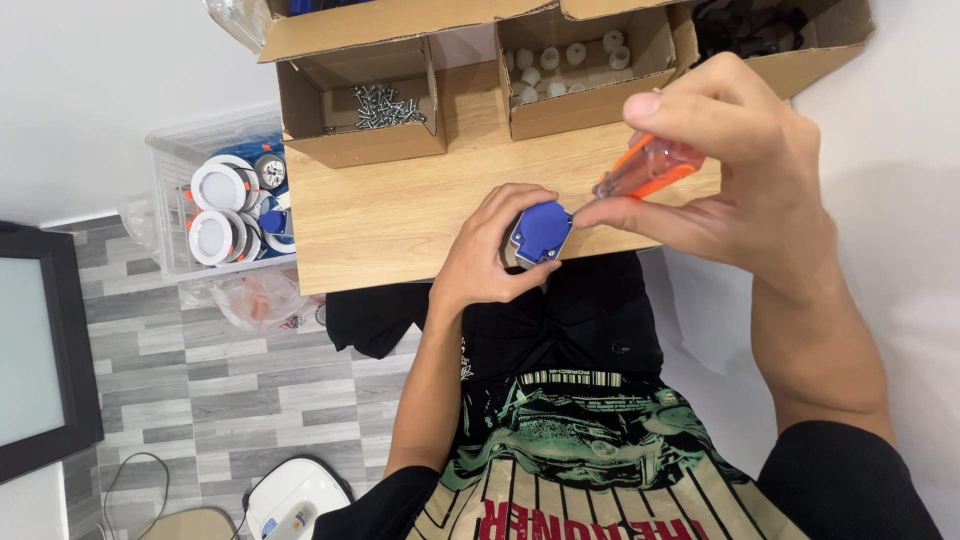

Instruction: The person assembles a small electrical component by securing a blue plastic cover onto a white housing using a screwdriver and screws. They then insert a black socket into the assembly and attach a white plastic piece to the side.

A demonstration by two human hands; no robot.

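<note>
— Item one: what is in your hands?

— My left hand (490,250) is closed round a small blue plug-shaped part (541,232), held at the near edge of the wooden tabletop (390,215). My right hand (740,170) pinches a screwdriver with a clear orange handle (645,168), its tip hidden down at the blue part.

— Item two: surroundings?

— Three open cardboard boxes along the far edge: one with loose metal screws (385,105), one with small white caps (565,62), one with dark parts (745,28) I cannot make out. My right hand overlaps that last box. Left of the table, on the grey plank floor (220,390), a clear plastic bin (175,160) of round white lamp fittings (220,210); a crumpled clear bag (255,300) beside it
</note>
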